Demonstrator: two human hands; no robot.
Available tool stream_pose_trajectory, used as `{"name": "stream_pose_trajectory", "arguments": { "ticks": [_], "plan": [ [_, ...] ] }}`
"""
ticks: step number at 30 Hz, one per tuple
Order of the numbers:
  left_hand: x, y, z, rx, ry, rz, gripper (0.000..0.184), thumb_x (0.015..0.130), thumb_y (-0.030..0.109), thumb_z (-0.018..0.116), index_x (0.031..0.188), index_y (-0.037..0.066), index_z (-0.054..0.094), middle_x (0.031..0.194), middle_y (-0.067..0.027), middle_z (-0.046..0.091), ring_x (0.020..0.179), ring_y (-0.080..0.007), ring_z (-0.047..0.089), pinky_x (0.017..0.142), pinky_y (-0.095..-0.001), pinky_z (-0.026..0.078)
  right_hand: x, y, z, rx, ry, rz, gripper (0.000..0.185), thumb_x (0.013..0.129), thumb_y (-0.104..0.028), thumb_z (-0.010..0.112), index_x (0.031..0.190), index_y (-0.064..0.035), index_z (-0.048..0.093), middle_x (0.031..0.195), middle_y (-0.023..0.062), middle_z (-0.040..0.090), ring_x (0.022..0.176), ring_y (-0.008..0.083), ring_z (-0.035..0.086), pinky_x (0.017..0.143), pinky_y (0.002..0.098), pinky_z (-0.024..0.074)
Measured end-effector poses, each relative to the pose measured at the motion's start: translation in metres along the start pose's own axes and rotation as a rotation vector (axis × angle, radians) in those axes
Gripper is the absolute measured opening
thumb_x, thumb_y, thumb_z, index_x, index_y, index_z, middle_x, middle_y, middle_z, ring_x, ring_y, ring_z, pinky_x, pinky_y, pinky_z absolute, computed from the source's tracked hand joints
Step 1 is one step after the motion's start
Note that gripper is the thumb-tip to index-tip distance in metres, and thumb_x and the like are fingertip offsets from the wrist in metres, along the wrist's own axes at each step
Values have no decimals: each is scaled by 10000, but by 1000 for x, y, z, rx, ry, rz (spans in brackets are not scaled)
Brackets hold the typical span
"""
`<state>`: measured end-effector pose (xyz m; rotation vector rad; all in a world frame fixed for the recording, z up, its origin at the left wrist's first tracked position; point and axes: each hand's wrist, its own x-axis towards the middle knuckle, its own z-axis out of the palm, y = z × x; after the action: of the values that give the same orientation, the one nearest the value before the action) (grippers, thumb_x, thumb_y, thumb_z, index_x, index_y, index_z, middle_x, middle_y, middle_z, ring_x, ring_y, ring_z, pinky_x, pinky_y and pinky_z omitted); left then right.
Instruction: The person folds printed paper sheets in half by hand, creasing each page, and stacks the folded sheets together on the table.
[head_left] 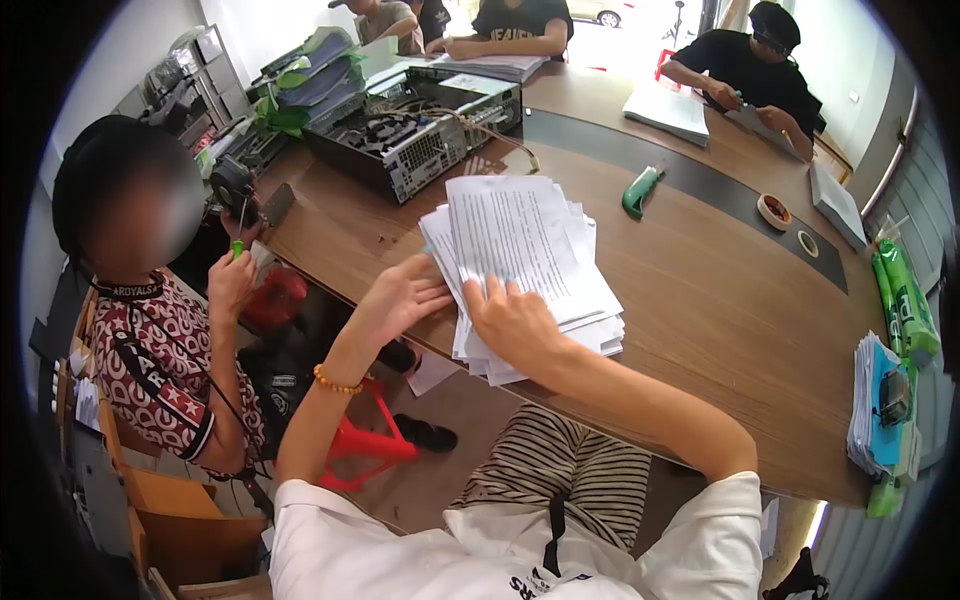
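A thick, uneven stack of printed paper sheets lies on the wooden table near its front edge, with corners jutting out at several angles. My left hand is at the left side of the stack, its fingers stretched toward the paper edges; some fingertips are hidden there. On the lower part of the top sheets rests my right hand, fingers spread and palm down. Neither hand visibly grips a sheet.
An opened computer case stands behind the stack. A green-handled cutter and tape rolls lie to the right. At left, a person holds a green screwdriver. A red stool is below; others work across the table.
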<state>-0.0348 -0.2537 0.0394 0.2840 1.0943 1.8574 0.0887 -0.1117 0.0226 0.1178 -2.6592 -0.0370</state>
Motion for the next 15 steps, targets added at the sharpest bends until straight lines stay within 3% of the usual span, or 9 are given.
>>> {"name": "stream_pose_trajectory", "arguments": {
  "ticks": [2,4,8,10,15],
  "plan": [
    [14,-2,-1,166,2,20,373,859,223,585,1142,-9,510,1060,-97,586,956,-182,570,837,-327,455,-5,-10,2,3,-66,30,251,803,-202,585,889,4,471,841,189,560,730,336,625,513,385,527],
    [26,3,13,389,19,9,383,847,192,606,1137,-41,513,1078,-98,590,1006,-195,556,880,-340,435,-12,-12,-3,176,43,14,361,817,-306,591,934,17,479,929,243,541,784,416,600,563,434,529],
    [45,-4,29,595,-115,83,391,805,128,646,1140,-31,520,1077,-87,593,1013,-174,554,864,-332,441,-30,3,-21,315,82,-38,425,827,-344,582,978,38,471,1004,246,522,815,419,590,572,430,523],
    [57,-12,39,767,4,137,417,770,60,650,1155,-15,508,1085,-99,586,1012,-180,552,838,-340,467,-38,14,-34,623,-50,-2,419,834,-327,573,980,50,463,1059,227,520,851,379,588,611,424,513],
    [64,-18,62,662,-109,34,434,754,3,600,1170,-18,479,1105,-116,569,1004,-209,562,837,-351,488,-60,42,-30,804,54,-45,324,842,-243,571,972,36,471,1097,202,513,826,334,595,660,377,504]
  ]
}}
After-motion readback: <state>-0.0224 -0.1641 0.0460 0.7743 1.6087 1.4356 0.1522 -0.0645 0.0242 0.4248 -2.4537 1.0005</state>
